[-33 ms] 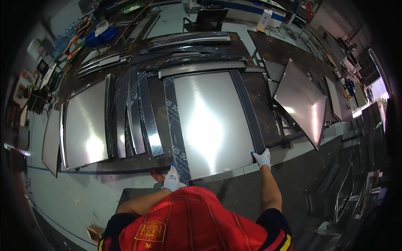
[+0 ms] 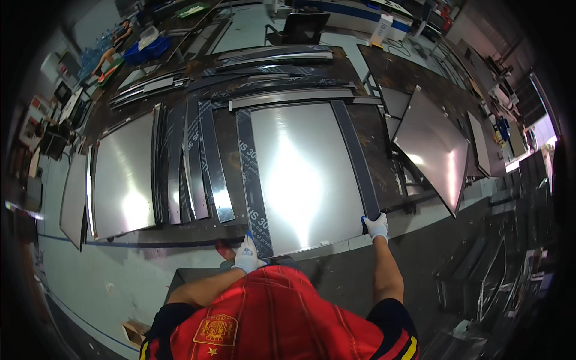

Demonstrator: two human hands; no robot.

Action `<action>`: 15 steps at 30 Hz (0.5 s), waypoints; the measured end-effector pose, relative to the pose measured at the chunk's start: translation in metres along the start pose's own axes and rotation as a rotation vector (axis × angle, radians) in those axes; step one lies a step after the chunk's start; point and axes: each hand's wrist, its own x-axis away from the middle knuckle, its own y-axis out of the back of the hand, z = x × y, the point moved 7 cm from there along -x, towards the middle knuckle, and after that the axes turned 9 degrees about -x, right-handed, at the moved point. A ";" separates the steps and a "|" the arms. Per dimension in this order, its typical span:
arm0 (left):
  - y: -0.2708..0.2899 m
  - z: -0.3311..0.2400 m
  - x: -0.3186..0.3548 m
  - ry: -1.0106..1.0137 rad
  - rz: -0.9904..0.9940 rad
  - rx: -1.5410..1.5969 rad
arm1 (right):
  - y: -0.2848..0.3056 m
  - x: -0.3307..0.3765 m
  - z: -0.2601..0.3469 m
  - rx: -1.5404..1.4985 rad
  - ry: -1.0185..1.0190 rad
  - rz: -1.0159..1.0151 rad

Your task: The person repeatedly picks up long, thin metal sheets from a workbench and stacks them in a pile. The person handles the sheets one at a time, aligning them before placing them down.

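A large shiny metal panel (image 2: 306, 180) with dark film-covered strips down both sides lies before me, its near edge jutting over the table's front. My left hand (image 2: 246, 255), in a white glove with blue fingertips, is closed on its near left corner. At the near right corner, my right hand (image 2: 376, 227) in a matching glove grips the dark side strip (image 2: 356, 162). The fingers under the panel are hidden.
Left of the panel lie several narrow metal strips (image 2: 215, 168) and another metal panel (image 2: 126, 180). More strips (image 2: 276, 57) are stacked at the back of the dark table (image 2: 234, 135). A tilted panel (image 2: 432, 147) stands on the right; a chair (image 2: 300, 29) is beyond.
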 end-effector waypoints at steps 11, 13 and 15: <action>-0.010 0.019 -0.023 0.072 -0.125 0.124 | -0.003 -0.014 0.026 0.080 0.061 -0.056; -0.010 0.019 -0.025 0.076 -0.130 0.052 | -0.002 -0.017 0.022 0.076 0.015 0.026; -0.011 0.019 -0.025 0.096 -0.096 0.053 | 0.000 -0.019 0.021 0.060 0.025 0.057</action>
